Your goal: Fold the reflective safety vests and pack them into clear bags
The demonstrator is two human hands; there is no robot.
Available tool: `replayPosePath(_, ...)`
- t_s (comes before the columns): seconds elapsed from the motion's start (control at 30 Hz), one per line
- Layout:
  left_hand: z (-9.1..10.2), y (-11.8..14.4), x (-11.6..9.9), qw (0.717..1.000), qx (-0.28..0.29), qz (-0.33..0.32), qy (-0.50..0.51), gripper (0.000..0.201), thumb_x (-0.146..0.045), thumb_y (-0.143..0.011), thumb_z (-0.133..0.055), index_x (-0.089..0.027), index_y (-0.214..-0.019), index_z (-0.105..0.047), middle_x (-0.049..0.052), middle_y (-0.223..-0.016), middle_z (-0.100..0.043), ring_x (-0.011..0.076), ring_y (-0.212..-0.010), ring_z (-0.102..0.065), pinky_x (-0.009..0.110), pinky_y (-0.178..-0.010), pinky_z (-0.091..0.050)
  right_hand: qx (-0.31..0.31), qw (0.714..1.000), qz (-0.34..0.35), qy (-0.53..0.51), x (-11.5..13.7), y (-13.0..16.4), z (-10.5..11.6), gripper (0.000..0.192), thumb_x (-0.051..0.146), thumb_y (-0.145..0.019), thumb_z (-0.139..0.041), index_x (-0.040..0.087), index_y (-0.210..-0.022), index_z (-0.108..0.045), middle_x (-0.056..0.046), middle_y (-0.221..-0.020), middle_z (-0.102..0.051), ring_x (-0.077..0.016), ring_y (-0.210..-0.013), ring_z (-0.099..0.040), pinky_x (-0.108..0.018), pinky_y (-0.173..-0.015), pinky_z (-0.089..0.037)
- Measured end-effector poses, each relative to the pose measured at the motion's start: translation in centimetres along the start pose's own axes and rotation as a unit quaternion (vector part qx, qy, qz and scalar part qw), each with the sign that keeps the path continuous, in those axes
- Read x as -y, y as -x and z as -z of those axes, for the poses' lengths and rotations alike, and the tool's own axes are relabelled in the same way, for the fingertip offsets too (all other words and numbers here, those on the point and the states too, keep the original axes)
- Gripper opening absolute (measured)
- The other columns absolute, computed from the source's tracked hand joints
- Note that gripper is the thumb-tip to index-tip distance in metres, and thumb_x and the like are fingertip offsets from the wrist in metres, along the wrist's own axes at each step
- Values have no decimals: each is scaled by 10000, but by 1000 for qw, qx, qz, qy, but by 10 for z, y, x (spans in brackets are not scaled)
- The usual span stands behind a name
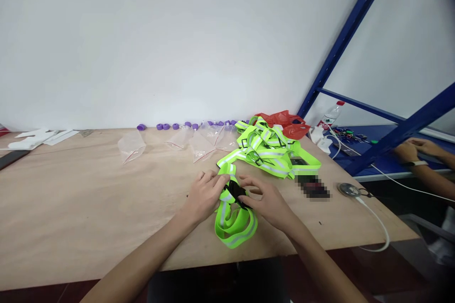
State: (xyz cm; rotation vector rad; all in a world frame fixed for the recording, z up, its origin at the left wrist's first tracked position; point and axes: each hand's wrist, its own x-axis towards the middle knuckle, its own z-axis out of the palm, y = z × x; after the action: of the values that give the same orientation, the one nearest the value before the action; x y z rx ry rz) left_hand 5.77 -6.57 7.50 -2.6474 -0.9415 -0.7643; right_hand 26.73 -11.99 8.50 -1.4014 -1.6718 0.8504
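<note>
— What is the left hand (204, 196) doing?
— Its thumb and index finger pinch the green reflective strap (223, 213) close to a black buckle (235, 191); its other fingers curl in alongside.
— And the right hand (266, 201)?
— Thumb on the buckle, index finger arched over its far side, so the buckle sits between them. I can't tell how firmly the fingertips press.
— Where is the rest of that strap?
— Looped just on the near side of both sets of fingers, over the wooden table (106, 213).
— Anything beyond the fingertips?
— A tangled pile of similar straps (270, 151), past the right fingers, with a red plastic bag (284, 120) behind it. Past the left fingers lie clear zip bags (204, 144), and behind those small purple pieces (163, 126) along the wall.
— To the right of the right fingers?
— A pixelated item (313, 186), then a round device (348, 190) with a white cable (380, 227). Well apart, past the table's edge, are another person's hands (408, 151).
</note>
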Motion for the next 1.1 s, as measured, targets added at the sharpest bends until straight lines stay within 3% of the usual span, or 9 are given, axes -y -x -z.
replayPosePath(0.17,-2,0,1,1000,11,5,10,441,5,-748,-485,-186,-1132,-589,60,-893,-718,241,-898,-589,359,-682,-354,-16,1000,-7,-7,0,2,-1,308,274,-792,-689,247,-1092,-753,-78,-1340,-650,-315,-1234,-610,-469,-953,-553)
replayPosePath(0.33,-5,6,-1,1000,14,6,27,510,25,-676,-502,-196,-1128,-589,53,-947,-725,240,-918,-585,359,-694,-350,29,1000,-1,2,-2,2,-2,315,306,-785,-711,231,-1087,-761,-78,-1229,-715,-319,-1174,-638,-490,-1002,-509)
replayPosePath(0.53,-2,10,-5,997,69,25,28,494,6,-712,-519,-213,-1150,-586,68,-1000,-711,255,-959,-575,368,-726,-368,84,995,-33,-41,-4,-1,-8,258,195,-745,-626,197,-996,-690,-42,-1027,-740,-234,-958,-686,-345,-800,-549)
replayPosePath(0.67,5,8,0,991,126,22,28,560,0,-710,-530,-213,-1228,-553,83,-1117,-697,262,-1012,-573,384,-780,-389,23,1000,-14,16,-13,-4,-7,219,155,-678,-578,195,-886,-636,-14,-891,-711,-210,-854,-657,-307,-730,-503)
replayPosePath(0.83,9,7,9,980,186,37,59,627,-60,-723,-570,-220,-1323,-491,85,-1182,-676,276,-1071,-582,379,-839,-430,-24,999,-6,36,-20,-6,-2,290,207,-694,-560,202,-966,-661,-37,-967,-726,-230,-882,-653,-343,-782,-495)
replayPosePath(1.0,8,12,15,969,225,74,74,476,-166,-864,-527,-227,-1334,-488,69,-1089,-711,262,-975,-655,356,-806,-465,-76,996,13,41,-21,-5,9,270,223,-690,-581,209,-951,-652,-54,-1025,-706,-256,-976,-643,-374,-857,-491)
replayPosePath(1.1,11,14,19,969,220,81,70,229,-259,-960,-452,-212,-1109,-620,78,-982,-719,273,-927,-669,364,-785,-469,-78,997,1,28,-18,-3,23,145,264,-701,-651,206,-834,-642,-19,-859,-676,-231,-850,-629,-343,-782,-500)
